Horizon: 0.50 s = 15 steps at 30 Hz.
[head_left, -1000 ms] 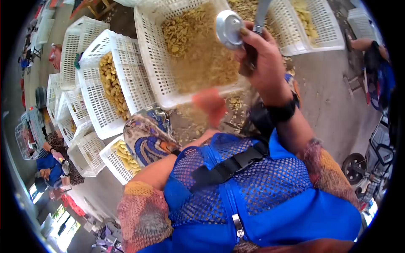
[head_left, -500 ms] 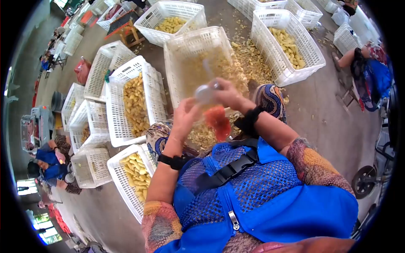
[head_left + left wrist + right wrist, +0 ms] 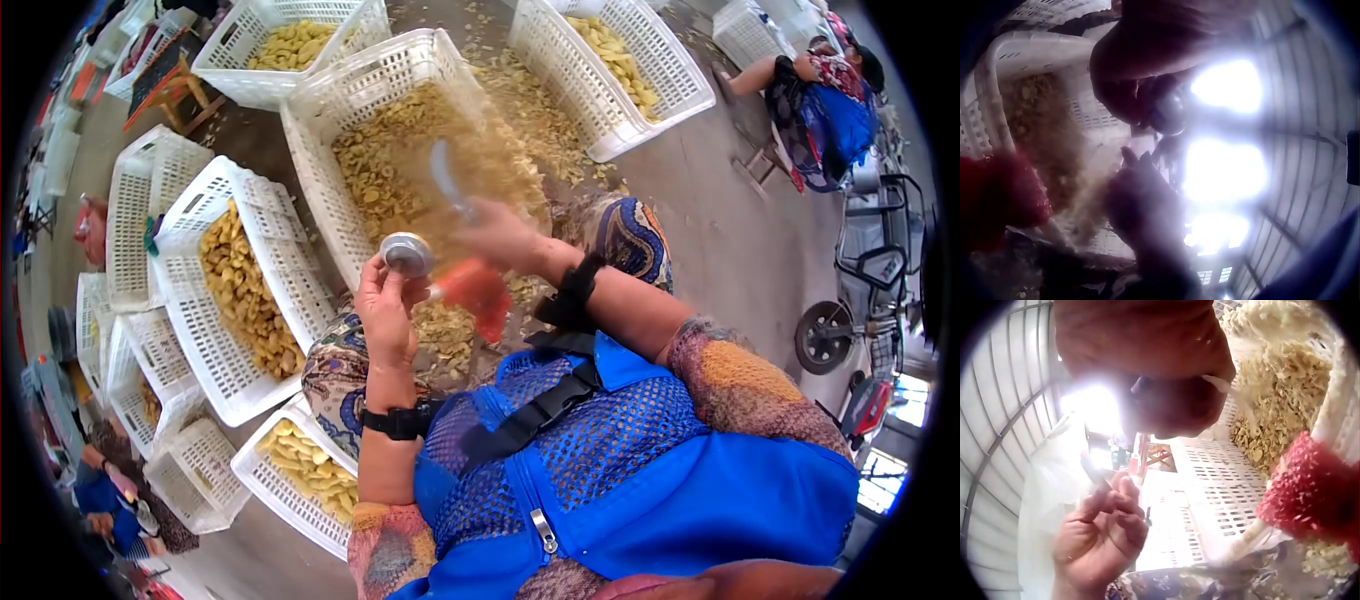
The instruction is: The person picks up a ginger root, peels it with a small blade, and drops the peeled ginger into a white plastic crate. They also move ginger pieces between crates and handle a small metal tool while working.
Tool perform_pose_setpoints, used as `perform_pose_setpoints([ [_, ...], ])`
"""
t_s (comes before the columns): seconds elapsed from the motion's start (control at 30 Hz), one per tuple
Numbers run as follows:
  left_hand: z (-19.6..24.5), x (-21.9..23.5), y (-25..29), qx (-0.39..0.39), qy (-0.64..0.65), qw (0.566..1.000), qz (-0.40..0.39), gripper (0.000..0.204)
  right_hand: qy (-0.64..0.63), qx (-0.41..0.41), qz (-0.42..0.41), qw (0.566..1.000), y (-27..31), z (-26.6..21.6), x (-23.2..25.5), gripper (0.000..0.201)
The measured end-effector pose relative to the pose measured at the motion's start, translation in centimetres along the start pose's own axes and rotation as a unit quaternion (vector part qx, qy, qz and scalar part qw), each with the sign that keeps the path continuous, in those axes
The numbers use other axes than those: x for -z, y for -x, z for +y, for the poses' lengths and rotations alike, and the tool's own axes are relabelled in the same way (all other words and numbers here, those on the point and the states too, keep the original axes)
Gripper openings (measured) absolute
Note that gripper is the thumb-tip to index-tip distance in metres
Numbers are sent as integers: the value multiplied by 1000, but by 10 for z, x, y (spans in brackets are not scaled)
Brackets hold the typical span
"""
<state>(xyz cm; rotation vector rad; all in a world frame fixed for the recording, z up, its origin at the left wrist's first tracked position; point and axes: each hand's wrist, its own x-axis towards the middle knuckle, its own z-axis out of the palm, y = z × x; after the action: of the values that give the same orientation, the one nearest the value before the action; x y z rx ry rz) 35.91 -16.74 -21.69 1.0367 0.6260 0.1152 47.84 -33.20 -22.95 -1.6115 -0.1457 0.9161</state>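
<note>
My left hand [image 3: 388, 315] pinches a round silver, lid-like disc [image 3: 407, 255] at its edge, held up over the near left corner of a white crate. In the right wrist view the same left hand [image 3: 1102, 534] shows its fingers curled at the disc [image 3: 1094, 469]. My right hand [image 3: 500, 235], blurred, grips a knife whose curved blade [image 3: 443, 172] points away over the crate [image 3: 318, 165] of pale yellow peelings. A red, rough-surfaced bundle [image 3: 480, 295] sits at the crate's near edge, below the right hand.
White crates stand around: one with brownish roots [image 3: 240, 290] to the left, one with peeled yellow pieces [image 3: 300, 460] near left, another [image 3: 620, 70] at the back right. Peelings [image 3: 520, 110] litter the floor. A seated person [image 3: 830, 120] is on the right.
The right hand earlier held both knife and disc; the hands came together, and now the left hand has the disc. They have moved apart, the right keeping the knife.
</note>
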Motion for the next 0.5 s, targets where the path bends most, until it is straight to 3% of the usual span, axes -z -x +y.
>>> perform_pose_setpoints([
  [0.03, 1, -2, -1, 5, 3, 1000, -11, 20, 6, -1, 13, 1000, 0, 2, 1, 34],
  [0.17, 1, -26, 8, 82, -6, 990, -114, 16, -191, 11, 37, 981, 9, -8, 4, 33],
  [0.2, 1, -27, 11, 109, -11, 983, -145, 16, -215, 56, 37, 974, 13, -16, 3, 32],
  [0.23, 1, -28, 13, 134, -18, 976, -172, 16, -251, 31, 29, 967, 16, -26, 0, 32],
  [0.4, 1, -31, 28, 108, 8, 972, -207, 15, -310, 98, -109, 939, 19, -24, -10, 32],
  [0.5, 2, -37, 41, 104, 4, 976, -193, 15, -353, 88, -148, 920, 24, -26, -10, 32],
])
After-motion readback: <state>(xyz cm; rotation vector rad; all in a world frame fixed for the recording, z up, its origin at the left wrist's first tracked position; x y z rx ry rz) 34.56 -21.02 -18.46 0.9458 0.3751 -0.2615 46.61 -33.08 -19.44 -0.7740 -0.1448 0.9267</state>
